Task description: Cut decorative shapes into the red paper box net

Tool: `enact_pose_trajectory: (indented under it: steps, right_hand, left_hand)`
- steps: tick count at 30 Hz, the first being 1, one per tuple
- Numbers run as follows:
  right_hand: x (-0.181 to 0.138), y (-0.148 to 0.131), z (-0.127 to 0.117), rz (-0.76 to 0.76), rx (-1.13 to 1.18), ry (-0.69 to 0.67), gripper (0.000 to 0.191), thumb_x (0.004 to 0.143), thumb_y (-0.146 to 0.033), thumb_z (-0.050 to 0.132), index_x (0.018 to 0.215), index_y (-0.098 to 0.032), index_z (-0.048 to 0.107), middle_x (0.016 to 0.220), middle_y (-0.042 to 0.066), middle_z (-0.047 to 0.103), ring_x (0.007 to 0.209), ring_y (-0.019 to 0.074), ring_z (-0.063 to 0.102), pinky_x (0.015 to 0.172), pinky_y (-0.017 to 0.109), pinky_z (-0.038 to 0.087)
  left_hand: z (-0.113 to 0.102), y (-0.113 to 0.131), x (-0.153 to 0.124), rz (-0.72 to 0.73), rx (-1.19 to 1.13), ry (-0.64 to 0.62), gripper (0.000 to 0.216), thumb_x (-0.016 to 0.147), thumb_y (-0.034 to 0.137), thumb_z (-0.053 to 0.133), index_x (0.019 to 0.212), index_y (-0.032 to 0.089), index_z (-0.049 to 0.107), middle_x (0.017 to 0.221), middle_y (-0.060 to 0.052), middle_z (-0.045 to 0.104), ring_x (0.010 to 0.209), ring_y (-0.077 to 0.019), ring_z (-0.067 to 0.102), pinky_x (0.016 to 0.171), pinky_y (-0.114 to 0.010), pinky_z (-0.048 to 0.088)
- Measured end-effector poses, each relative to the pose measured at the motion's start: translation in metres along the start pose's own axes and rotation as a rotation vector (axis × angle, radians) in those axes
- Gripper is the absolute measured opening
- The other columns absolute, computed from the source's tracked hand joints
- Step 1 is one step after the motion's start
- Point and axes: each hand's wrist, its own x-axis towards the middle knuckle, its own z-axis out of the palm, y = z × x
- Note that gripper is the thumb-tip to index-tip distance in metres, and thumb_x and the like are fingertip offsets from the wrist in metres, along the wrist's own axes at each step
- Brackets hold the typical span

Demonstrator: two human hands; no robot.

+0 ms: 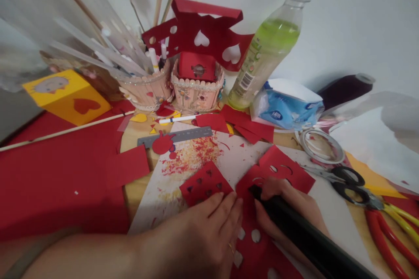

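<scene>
My left hand [212, 226] lies flat, fingers stretched and side by side, pressing on red paper. Near its fingertips is a small red paper piece [209, 178] with rows of little cut holes. My right hand [291, 205] is closed around a thick black pen-shaped tool [301, 226]. The tool's tip points down at a larger red paper cut-out [278, 161], which has curved slits and round holes. What kind of tip it has is too dim to tell. White paper [235, 148], strewn with red and yellow crumbs, lies underneath.
Scissors [343, 181] and red-handled pliers [379, 226] lie at right beside a tape roll [322, 146]. Behind stand a green drink bottle [265, 48], a tissue pack [288, 104] and two small baskets [198, 93]. A grey ruler [193, 134] and red sheets [65, 178] are on the left.
</scene>
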Motion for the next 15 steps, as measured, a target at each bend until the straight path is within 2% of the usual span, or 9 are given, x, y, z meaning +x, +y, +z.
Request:
enact_pose_trajectory:
  steps: [3,6,8,10,13,15]
  right_hand:
    - [0.0,-0.002,-0.006,0.146,0.065,-0.013,0.017,0.079,-0.016,0.055,0.081,-0.027,0.042,0.065,-0.007,0.059,0.049,0.0081,0.056,0.047,0.016,0.046]
    - [0.002,-0.002,-0.013,0.377,0.206,-0.036,0.01,0.084,-0.024,0.055,0.082,-0.028,0.046,0.061,-0.008,0.054,0.047,0.0093,0.052,0.044,0.017,0.045]
    - [0.005,-0.002,-0.015,0.474,0.283,-0.015,0.01,0.084,-0.03,0.056,0.082,-0.028,0.047,0.059,-0.008,0.052,0.046,0.0096,0.05,0.042,0.018,0.043]
    - [0.008,-0.004,-0.015,0.472,0.266,0.033,0.01,0.08,-0.029,0.059,0.078,-0.027,0.049,0.059,-0.007,0.054,0.047,0.0103,0.052,0.042,0.019,0.044]
    - [0.012,-0.008,-0.011,0.328,0.18,0.056,0.009,0.074,-0.022,0.061,0.073,-0.025,0.052,0.064,-0.005,0.061,0.052,0.0111,0.058,0.047,0.019,0.047]
    - [0.012,-0.01,-0.008,0.264,0.16,0.037,0.011,0.074,-0.018,0.059,0.076,-0.026,0.052,0.065,-0.006,0.063,0.052,0.0105,0.06,0.047,0.018,0.048]
  left_hand:
    - [-0.002,0.0,0.001,-0.018,0.016,0.015,0.032,0.091,0.018,0.042,0.103,0.009,0.07,0.109,-0.01,0.07,0.102,-0.0237,0.066,0.087,-0.033,0.05]
    - [0.001,-0.001,0.002,-0.046,-0.054,0.051,0.028,0.088,0.015,0.045,0.093,0.013,0.072,0.108,-0.01,0.071,0.1,-0.0244,0.067,0.083,-0.033,0.051]
    - [0.003,-0.002,0.002,-0.077,-0.11,0.099,0.028,0.086,0.012,0.045,0.087,0.014,0.073,0.105,-0.009,0.071,0.097,-0.0244,0.068,0.079,-0.032,0.052]
    - [0.006,-0.002,0.002,-0.106,-0.128,0.152,0.031,0.087,0.009,0.042,0.086,0.013,0.073,0.102,-0.01,0.072,0.094,-0.0239,0.069,0.076,-0.031,0.053]
    - [0.007,-0.004,0.002,-0.098,-0.11,0.173,0.037,0.09,0.007,0.036,0.09,0.012,0.072,0.1,-0.009,0.073,0.093,-0.0226,0.069,0.078,-0.031,0.053]
    - [0.008,-0.004,0.002,-0.087,-0.093,0.157,0.038,0.092,0.008,0.034,0.098,0.01,0.071,0.105,-0.01,0.071,0.095,-0.022,0.068,0.079,-0.031,0.052]
